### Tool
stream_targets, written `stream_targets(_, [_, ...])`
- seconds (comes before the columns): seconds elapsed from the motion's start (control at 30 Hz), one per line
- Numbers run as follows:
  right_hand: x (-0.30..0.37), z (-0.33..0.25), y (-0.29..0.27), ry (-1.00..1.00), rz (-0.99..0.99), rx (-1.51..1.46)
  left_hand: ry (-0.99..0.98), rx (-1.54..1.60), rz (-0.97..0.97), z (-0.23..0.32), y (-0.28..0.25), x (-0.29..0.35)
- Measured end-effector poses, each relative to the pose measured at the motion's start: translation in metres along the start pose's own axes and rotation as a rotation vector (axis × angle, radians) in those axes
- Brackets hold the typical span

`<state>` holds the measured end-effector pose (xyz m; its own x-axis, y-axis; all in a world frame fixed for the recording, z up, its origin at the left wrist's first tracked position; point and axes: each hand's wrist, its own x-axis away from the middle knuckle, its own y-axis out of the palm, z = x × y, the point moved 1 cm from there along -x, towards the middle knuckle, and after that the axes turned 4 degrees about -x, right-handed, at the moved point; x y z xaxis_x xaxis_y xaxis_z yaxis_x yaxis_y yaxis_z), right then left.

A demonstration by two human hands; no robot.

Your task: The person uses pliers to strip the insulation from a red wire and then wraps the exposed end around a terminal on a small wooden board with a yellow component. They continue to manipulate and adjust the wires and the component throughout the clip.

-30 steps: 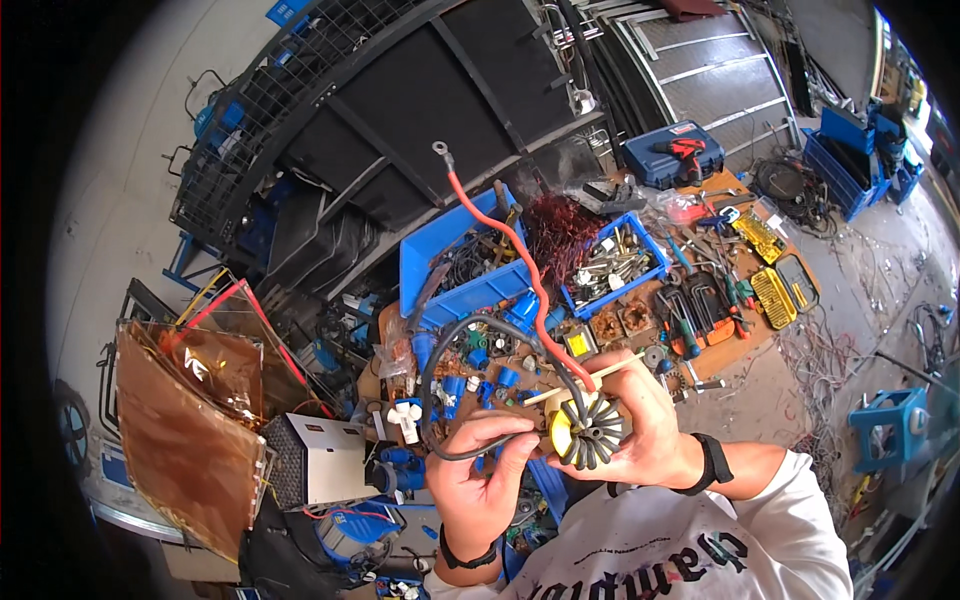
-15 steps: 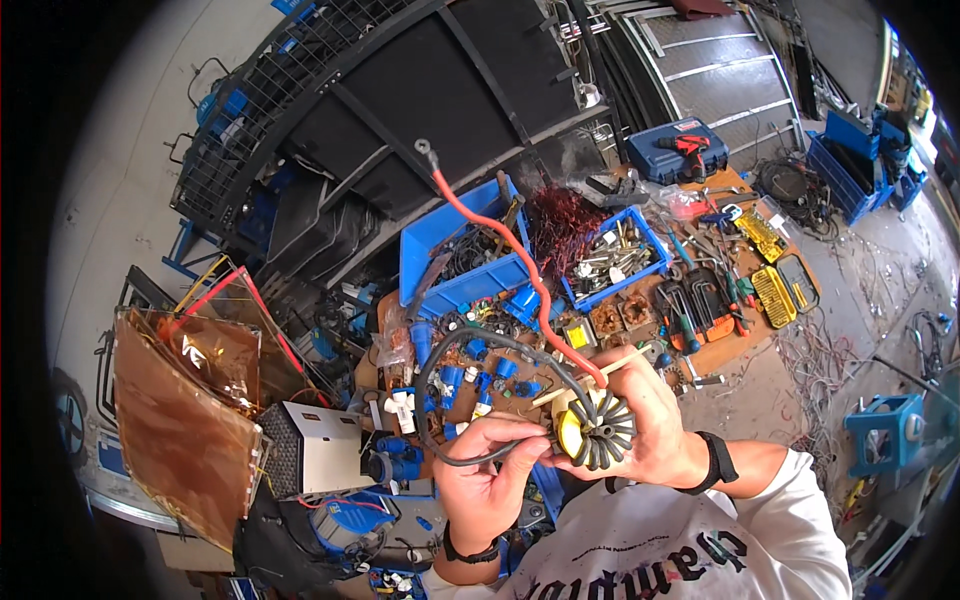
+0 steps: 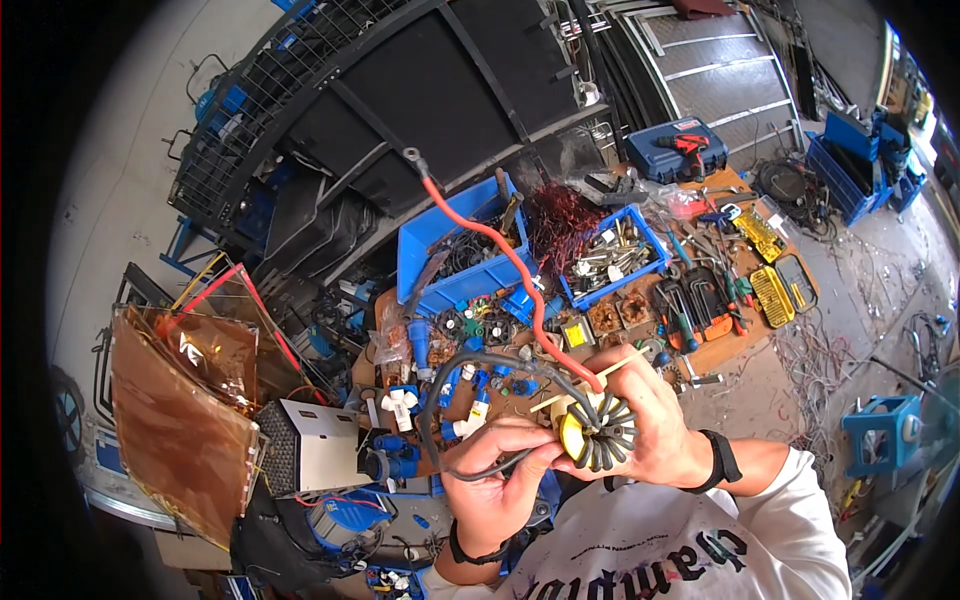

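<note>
My right hand (image 3: 662, 428) is closed round a ring-shaped coil (image 3: 608, 440), a yellow core wound with several turns of black cable. Out of the coil rises a red cable (image 3: 532, 290), which curves up and left to a metal ring lug (image 3: 412, 155). A thin pale stick (image 3: 622, 363) lies across the coil's far side, near my right fingers. The loose black cable (image 3: 428, 425) makes a wide loop left of the coil. My left hand (image 3: 492, 500) pinches it between thumb and fingers, close beside the core. Part of the coil's back is hidden by my right hand.
Beyond my hands, a cluttered workbench carries a blue bin (image 3: 470, 275) of cables, a blue tray (image 3: 615, 262) of metal parts and a red drill (image 3: 687, 147) on a blue case. Copper-coloured sheets (image 3: 185, 410) and a white box (image 3: 325, 447) stand at left.
The loose black loop has dropped and shifted slightly right. My left hand has moved a little right and down. The red cable's lug end has swung slightly left and down.
</note>
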<state>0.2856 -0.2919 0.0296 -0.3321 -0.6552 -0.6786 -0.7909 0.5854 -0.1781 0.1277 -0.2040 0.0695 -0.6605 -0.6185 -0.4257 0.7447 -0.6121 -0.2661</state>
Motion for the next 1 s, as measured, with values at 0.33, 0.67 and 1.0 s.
stream_targets(0.33, [-0.003,-0.001,-0.003,-0.004,-0.016,0.025,0.113,-0.165,0.004,0.005,-0.002,-0.004])
stream_targets(0.67, [0.002,-0.004,-0.005,-0.026,-0.049,0.079,0.028,-0.089,0.07,0.004,-0.012,0.004])
stream_targets(1.0, [0.002,-0.005,-0.001,-0.06,-0.004,0.063,-0.095,-0.102,0.068,0.003,-0.016,0.014])
